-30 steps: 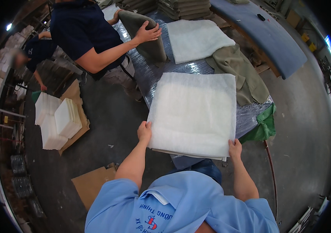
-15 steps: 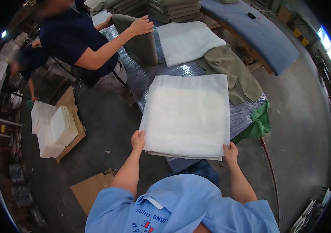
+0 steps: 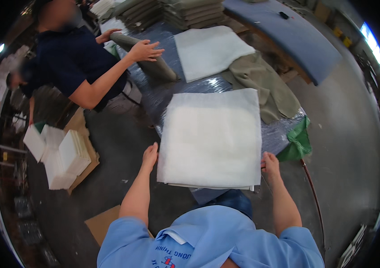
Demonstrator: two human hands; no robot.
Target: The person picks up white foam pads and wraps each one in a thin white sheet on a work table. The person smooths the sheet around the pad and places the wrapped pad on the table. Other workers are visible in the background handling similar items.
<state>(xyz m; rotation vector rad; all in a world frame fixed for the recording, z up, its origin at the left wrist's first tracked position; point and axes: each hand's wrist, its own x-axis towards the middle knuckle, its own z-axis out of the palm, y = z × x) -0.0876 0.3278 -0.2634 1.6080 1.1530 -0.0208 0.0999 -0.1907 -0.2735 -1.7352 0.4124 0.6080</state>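
A square white foam pad (image 3: 210,145), with a thin fluffy white sheet as its top layer, lies on the near end of a plastic-wrapped table (image 3: 154,100). Thin layers show along its near edge. My left hand (image 3: 150,155) is just off the pad's left edge, fingers pointing up and holding nothing I can see. Beside the right edge is my right hand (image 3: 269,163), its fingers curled around something small and dark with a hint of red. Behind the pad lie another white sheet (image 3: 212,51) and a rumpled olive cloth cover (image 3: 265,87).
Across the table's left side, a co-worker (image 3: 80,62) handles an olive cushion (image 3: 147,60). Olive stacks (image 3: 192,13) stand at the back. White foam blocks (image 3: 71,154) are on the left floor. Green cloth (image 3: 299,140) hangs at the table's right corner, near a reddish hose (image 3: 311,185).
Both my hands have come off the pad's edges and moved slightly outward. The co-worker has tilted the olive cushion, with the near hand lifted off it. A white block at left has been tipped outward.
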